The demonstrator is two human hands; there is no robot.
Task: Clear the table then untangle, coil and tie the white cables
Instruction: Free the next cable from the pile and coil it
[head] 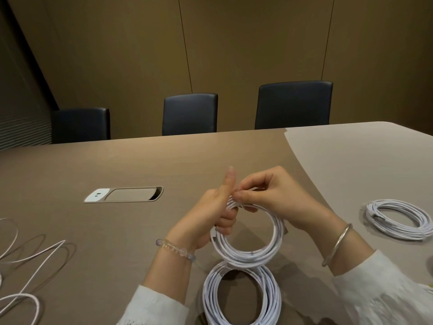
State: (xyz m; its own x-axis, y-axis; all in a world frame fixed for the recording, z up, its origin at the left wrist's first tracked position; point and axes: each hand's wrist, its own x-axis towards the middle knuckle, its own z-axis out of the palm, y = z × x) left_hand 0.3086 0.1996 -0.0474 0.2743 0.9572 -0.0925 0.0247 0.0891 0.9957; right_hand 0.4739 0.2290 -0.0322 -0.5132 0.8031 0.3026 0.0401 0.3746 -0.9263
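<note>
A white cable coil (269,250) is held upright above the table. My left hand (210,214) grips its upper left side with the thumb raised. My right hand (274,193) pinches a thin white tie at the coil's top, right beside the left thumb. Below it a second white coil (234,296) lies flat near the table's front edge. A third white coil (398,219) lies flat at the right. Loose, uncoiled white cable (35,254) sprawls in loops at the far left.
The brown table (140,165) has a recessed socket panel (124,194) left of centre. Three dark chairs (189,113) stand along the far edge before a panelled wall. A paler patch of tabletop (363,156) spreads at the right.
</note>
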